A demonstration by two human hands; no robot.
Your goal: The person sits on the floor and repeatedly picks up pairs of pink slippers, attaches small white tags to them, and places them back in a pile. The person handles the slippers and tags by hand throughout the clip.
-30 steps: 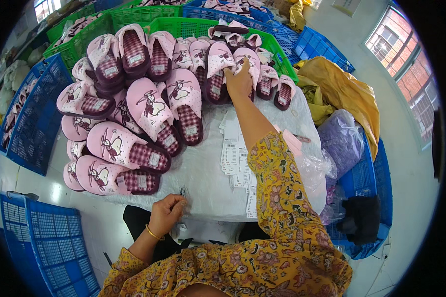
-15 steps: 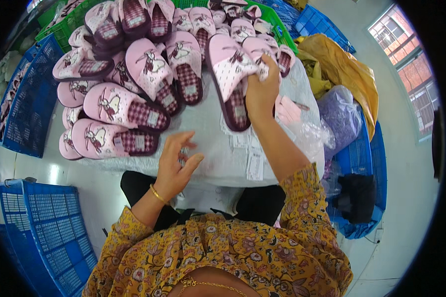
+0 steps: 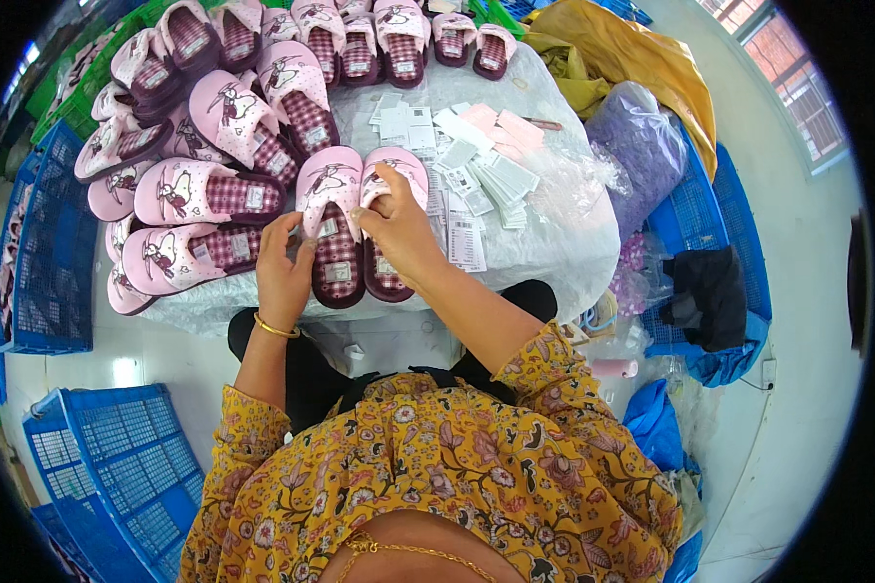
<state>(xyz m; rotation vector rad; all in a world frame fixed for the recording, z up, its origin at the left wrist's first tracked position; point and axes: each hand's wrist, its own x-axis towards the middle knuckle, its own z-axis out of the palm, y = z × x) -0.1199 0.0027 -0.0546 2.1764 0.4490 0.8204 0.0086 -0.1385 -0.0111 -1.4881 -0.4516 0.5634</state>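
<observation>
Pink, round-toed, plum-soled fabric slipper pair (image 3: 336, 243) with checked insoles.
Left hand (image 3: 284, 272), fingers half-curled and parted, touches its left edge; right hand (image 3: 399, 228) grips its right upper.

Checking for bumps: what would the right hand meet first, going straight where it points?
Pointing forward-left, the right hand would probably first meet the pink, plaid-lined fabric slipper beside its thumb; depth is unclear.
</observation>
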